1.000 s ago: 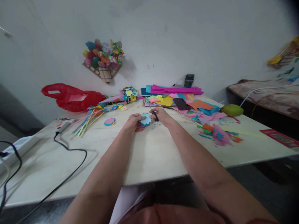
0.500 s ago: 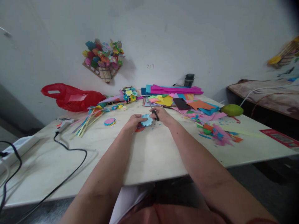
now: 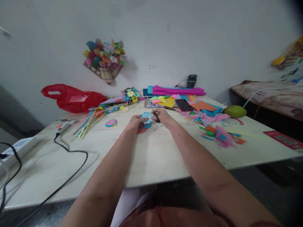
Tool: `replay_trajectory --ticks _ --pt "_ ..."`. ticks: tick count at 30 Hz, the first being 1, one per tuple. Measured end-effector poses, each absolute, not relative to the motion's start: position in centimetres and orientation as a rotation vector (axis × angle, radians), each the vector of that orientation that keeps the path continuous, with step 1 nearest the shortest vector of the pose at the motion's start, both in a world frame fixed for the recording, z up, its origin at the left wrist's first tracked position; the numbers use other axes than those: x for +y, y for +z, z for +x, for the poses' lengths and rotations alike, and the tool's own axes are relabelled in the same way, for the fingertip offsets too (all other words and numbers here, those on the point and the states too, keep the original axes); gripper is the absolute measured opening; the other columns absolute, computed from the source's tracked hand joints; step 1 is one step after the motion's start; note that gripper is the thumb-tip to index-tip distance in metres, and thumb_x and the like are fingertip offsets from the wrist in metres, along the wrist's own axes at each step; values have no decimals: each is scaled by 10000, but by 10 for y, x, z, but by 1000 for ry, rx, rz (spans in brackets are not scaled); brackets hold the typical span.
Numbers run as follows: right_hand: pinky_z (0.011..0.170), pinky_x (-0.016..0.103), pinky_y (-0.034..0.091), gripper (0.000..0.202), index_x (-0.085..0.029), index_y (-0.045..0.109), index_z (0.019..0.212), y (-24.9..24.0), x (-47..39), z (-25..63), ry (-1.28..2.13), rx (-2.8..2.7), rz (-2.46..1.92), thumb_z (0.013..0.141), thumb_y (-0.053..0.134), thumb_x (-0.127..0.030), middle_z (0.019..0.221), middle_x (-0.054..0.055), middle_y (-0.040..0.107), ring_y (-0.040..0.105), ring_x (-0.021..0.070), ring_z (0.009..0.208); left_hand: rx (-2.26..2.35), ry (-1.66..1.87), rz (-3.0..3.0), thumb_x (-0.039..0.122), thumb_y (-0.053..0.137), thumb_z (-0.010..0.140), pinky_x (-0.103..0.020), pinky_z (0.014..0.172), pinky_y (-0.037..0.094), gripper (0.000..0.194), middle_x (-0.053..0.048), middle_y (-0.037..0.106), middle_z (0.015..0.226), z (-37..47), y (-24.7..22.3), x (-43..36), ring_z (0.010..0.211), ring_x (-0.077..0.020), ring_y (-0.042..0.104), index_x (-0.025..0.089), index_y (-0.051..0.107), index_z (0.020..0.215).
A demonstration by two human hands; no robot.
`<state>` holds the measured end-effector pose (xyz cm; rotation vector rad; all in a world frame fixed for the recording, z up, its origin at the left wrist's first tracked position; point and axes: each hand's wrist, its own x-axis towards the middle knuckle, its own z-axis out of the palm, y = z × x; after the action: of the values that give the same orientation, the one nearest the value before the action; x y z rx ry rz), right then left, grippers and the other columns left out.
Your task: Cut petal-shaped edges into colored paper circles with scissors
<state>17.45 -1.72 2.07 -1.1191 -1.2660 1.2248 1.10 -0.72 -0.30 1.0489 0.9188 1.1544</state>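
Observation:
Pinched in my left hand is a light blue paper flower with a scalloped edge. Under it, low over the table, show a darker blue round piece and an orange-red one; whether they lie on the table or are held is unclear. My right hand is closed around the black handles of scissors, whose blades point up and away to the left. The scissors are beside the flower's right edge. Tiny blue snippets lie on the table below.
A stacked pink and blue scalloped flower lies to the left, near paper strips. Further left are a glue gun with its black cord and a red plastic bag. Paper scraps, a phone and coloured sheets lie right and behind.
The light blue flower has shifted slightly left and up, and the darker blue piece beneath it now shows. The scissors have moved a little to the left.

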Motion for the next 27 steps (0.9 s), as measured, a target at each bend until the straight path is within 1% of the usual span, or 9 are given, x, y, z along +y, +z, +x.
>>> replay_trajectory --ticks 2,4,6,10,15,18,22,27 --pt "428 181 354 252 -164 610 814 19 -16 176 1227 -1270 -1120 652 695 9 498 -67 582 514 81 423 910 1177 1040 105 824 517 -257 553 544 232 -51 662 612 11 -2 -8 490 -128 610 87 668 688" --pt "380 178 284 241 -170 610 841 18 -14 178 1226 -1287 -1124 679 712 -24 535 -46 623 543 90 427 914 1215 1025 98 806 531 -250 559 544 213 -44 662 616 10 0 -9 500 -122 610 95 670 694" --pt "355 181 256 215 -172 603 858 16 -13 182 1237 -1298 -1129 717 724 -62 553 -29 644 576 103 441 934 1268 1004 89 783 555 -239 571 544 188 -34 660 622 9 2 -9 514 -117 614 107 673 705" --pt "333 178 266 115 -153 612 829 15 -12 189 1285 -1371 -1101 813 725 -169 561 -11 648 569 92 428 936 1351 977 86 745 608 -221 629 557 147 -40 690 684 6 4 -8 609 -128 670 115 683 737" --pt "321 173 281 206 -143 618 776 15 -14 194 1344 -1501 -1098 855 736 -292 578 11 654 571 90 431 930 1385 922 95 773 606 -242 661 575 218 -42 714 728 6 5 -8 743 -183 730 127 675 799" --pt "321 177 290 227 -147 602 765 15 -16 194 1370 -1556 -1103 865 732 -303 576 19 656 582 101 439 922 1407 888 91 775 619 -249 679 585 223 -46 718 739 5 4 -7 737 -179 731 122 672 814" --pt "324 183 301 255 -155 575 718 13 -16 194 1370 -1651 -1104 901 687 -294 575 26 656 580 104 437 881 1418 851 65 738 665 -245 695 597 177 -53 726 759 4 2 -5 745 -170 731 118 670 820" --pt "326 189 308 288 -162 578 714 12 -17 195 1367 -1754 -1105 912 665 -352 599 34 673 592 111 448 878 1424 835 51 722 681 -267 737 616 182 -61 732 805 4 3 -7 796 -181 737 119 667 840"
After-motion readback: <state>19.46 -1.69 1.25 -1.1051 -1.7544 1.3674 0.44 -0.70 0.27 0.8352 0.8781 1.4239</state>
